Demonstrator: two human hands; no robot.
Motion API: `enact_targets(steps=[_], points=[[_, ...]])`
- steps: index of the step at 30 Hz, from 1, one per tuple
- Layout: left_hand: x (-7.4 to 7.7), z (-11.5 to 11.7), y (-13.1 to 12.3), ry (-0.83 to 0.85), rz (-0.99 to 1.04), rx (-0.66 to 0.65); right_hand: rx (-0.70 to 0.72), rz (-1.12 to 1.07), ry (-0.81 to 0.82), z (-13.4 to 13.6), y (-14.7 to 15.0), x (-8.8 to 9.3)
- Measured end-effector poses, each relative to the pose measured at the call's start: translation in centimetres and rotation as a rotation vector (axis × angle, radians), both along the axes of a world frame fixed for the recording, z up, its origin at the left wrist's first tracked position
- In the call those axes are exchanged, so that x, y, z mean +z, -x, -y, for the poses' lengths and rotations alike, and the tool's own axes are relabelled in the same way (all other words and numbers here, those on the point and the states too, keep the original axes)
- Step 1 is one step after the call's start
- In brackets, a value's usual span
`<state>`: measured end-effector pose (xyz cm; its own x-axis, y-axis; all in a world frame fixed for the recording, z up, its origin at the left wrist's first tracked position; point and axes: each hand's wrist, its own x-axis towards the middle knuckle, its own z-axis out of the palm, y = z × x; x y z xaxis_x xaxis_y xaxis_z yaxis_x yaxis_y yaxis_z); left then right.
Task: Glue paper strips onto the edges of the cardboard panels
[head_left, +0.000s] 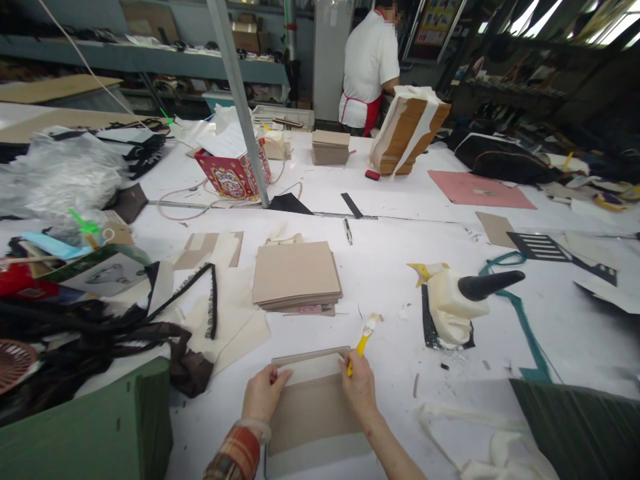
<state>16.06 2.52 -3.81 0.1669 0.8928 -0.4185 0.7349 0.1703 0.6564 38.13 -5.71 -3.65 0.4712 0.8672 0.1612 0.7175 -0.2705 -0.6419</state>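
Observation:
A tan board (315,413) lies before me on the white table, with a pale strip (310,371) across its far part and another pale band along its near part. My left hand (265,393) pinches the strip's left end. At the right end, my right hand (360,390) presses thumb and finger on the strip while gripping a yellow-handled brush (361,343), bristles pointing away from me. Beyond them sits a stack of tan boards (297,273). To the right stands a cream-coated container (453,307) with a black handle (493,285) sticking out.
Black fabric pieces (185,360) and a green box (100,427) lie left; dark green material (575,427) is at right. A metal post (240,100) rises beyond the boards. A pen (348,231) lies mid-table. Across the table, a person in white (370,67) stands near a tall stack (410,130).

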Motion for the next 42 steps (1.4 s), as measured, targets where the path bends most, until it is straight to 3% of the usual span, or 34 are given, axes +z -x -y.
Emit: enact_targets(steps=[10, 27, 34, 39, 42], points=[[-0.1, -0.7, -0.2, -0.020, -0.204, -0.012, 0.015, 0.137, 0.049, -0.4, -0.4, -1.1], [-0.6, -1.0, -0.1, 0.054, -0.211, 0.002, -0.074, 0.184, 0.099, -0.2, -0.7, -1.5], [-1.0, -0.7, 0.1, -0.024, -0.170, 0.072, -0.073, 0.198, 0.098, -0.1, -1.4, -2.0], [-0.4, -0.1, 1.0, -0.131, -0.135, 0.132, -0.054, 0.352, 0.065, 0.8, -2.4, -1.7], [0.1, 1.4, 1.9, -0.200, -0.108, 0.149, 0.078, 0.382, 0.042, 1.5, -2.0, -1.1]])
